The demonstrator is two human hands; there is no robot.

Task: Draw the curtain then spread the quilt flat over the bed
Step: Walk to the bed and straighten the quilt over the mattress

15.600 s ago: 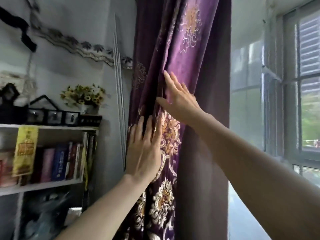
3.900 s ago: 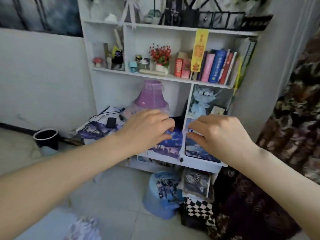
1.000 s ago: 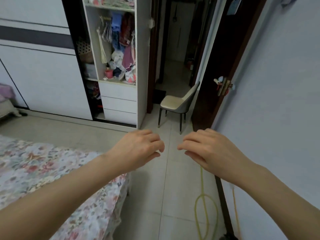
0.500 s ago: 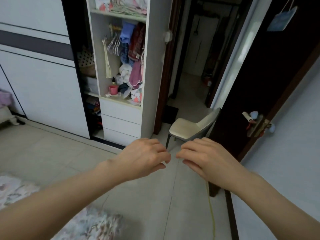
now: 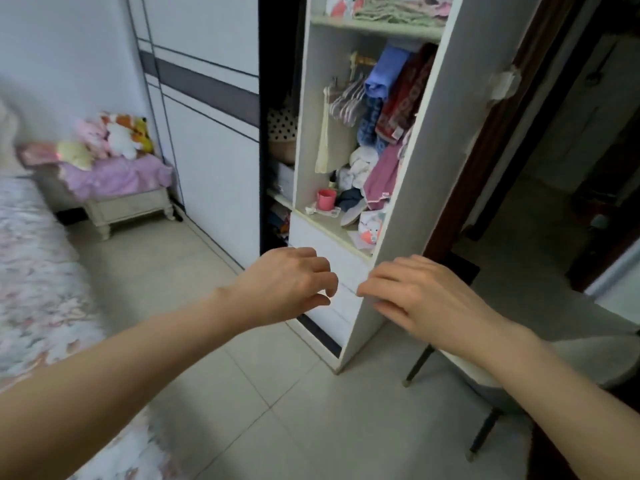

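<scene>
Quilt work looks not yet begun: the floral bedding (image 5: 31, 271) shows only at the left edge, well left of the open wardrobe (image 5: 349, 140), and it is too blurred to tell quilt from sheet or whether it lies flat. No curtain is in view, so whether it is drawn cannot be judged. Both hands hang in the air in front of the wardrobe's lower drawers, the left hand (image 5: 284, 285) and right hand (image 5: 415, 299) close together but apart, fingers loosely curled and holding nothing. A chair (image 5: 519, 362) stands just right of the wardrobe. Spreading the quilt appears wholly left to do.
</scene>
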